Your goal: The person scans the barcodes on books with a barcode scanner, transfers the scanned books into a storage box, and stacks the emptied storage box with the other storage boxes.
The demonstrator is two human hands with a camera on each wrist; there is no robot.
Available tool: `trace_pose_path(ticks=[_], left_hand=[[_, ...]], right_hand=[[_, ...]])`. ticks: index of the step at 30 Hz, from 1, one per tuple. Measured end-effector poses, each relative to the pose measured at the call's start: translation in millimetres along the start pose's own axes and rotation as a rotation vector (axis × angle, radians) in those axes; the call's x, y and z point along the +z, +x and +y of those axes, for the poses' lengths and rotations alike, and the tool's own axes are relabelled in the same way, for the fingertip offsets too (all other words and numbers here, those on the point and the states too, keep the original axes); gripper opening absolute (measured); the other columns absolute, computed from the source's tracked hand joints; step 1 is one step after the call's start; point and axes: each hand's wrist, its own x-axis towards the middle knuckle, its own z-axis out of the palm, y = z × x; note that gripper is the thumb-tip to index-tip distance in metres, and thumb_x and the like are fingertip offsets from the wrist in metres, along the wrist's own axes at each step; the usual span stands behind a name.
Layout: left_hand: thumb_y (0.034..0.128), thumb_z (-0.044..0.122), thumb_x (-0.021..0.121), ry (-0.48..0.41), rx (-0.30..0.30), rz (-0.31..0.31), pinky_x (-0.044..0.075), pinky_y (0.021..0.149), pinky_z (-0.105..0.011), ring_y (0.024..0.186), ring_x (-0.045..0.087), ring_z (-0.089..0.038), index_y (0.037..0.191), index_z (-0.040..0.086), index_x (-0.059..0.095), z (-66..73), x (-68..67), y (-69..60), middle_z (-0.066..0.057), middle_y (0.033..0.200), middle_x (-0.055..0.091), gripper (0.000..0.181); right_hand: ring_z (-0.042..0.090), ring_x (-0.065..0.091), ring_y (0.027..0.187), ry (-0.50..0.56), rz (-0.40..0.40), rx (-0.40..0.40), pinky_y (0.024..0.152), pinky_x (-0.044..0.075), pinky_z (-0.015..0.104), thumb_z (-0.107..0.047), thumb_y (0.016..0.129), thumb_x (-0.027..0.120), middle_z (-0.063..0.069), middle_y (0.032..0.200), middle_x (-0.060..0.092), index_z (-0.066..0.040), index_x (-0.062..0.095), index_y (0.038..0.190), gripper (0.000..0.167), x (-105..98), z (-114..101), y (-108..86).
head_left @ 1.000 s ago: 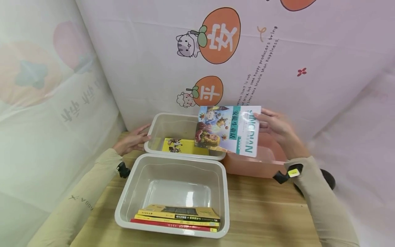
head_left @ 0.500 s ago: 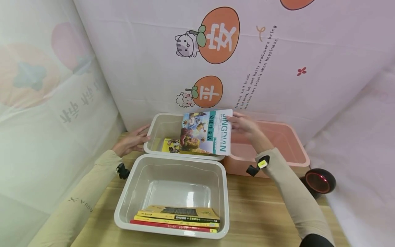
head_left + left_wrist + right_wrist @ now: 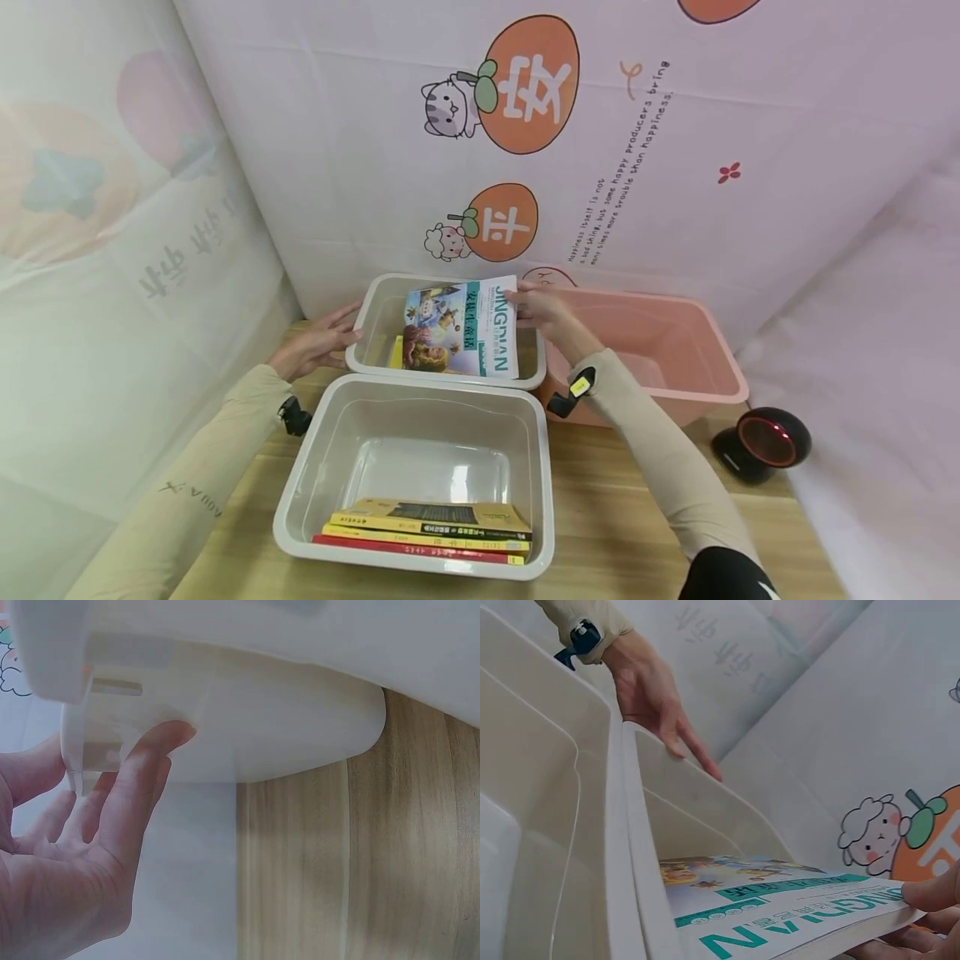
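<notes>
My right hand (image 3: 546,313) holds a book (image 3: 459,329) by its right end. The colorful cover faces up, with a white and teal band printed "JINGDIAN". The book is partly inside the rear grey bin (image 3: 365,302), above a yellow book (image 3: 396,353) that it mostly covers. In the right wrist view, my thumb (image 3: 934,891) lies on the cover and fingers are underneath. My left hand (image 3: 311,346) touches that bin's left side; in the left wrist view its fingers (image 3: 142,780) lie against the outer wall below the rim.
A front grey bin (image 3: 546,467) holds several yellow and red books (image 3: 431,525) along its near side. At the back right stands a pink bin (image 3: 723,358). A black round device (image 3: 765,437) sits right on the wooden table (image 3: 622,500). Printed cloth hangs behind.
My right hand has carried the book leftward and lower, from over the pink bin's left part into the rear grey bin, covering more of the yellow book. My left hand stays at the bin's side.
</notes>
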Motion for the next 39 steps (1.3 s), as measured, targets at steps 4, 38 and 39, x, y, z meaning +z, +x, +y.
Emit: trace_pose_path(ticks=[4,38,39], left_hand=[[0.1122,0.012,0.047,-0.010,0.000,0.003,0.056,0.102,-0.054,0.147,0.036,-0.053,0.170,0.022,-0.003,-0.3,-2.3,-1.1,-0.025,0.173,0.009,0.077],[0.1128,0.013,0.046,-0.021,0.031,-0.020,0.058,0.095,-0.050,0.147,0.036,-0.053,0.170,0.021,-0.003,-2.9,-1.5,-1.7,-0.025,0.173,0.010,0.076],[0.1127,0.013,0.047,-0.019,0.031,-0.019,0.058,0.094,-0.049,0.147,0.036,-0.053,0.170,0.021,-0.003,-2.9,-1.3,-1.7,-0.025,0.173,0.010,0.076]], right_hand=[[0.028,0.065,0.117,-0.001,0.002,0.021,0.111,0.049,0.047,-0.014,0.108,0.058,0.018,0.143,0.063,-0.010,0.057,0.150,0.042,15.4,7.2,10.0],[0.049,0.043,0.146,-0.003,-0.295,0.022,0.119,0.039,0.059,-0.014,0.113,0.045,0.024,0.166,0.035,-0.008,0.028,0.165,0.055,8.2,-7.6,-10.6],[0.049,0.043,0.146,-0.012,-0.297,0.018,0.118,0.040,0.059,-0.013,0.113,0.046,0.024,0.166,0.036,-0.008,0.030,0.165,0.055,8.1,-7.6,-12.8]])
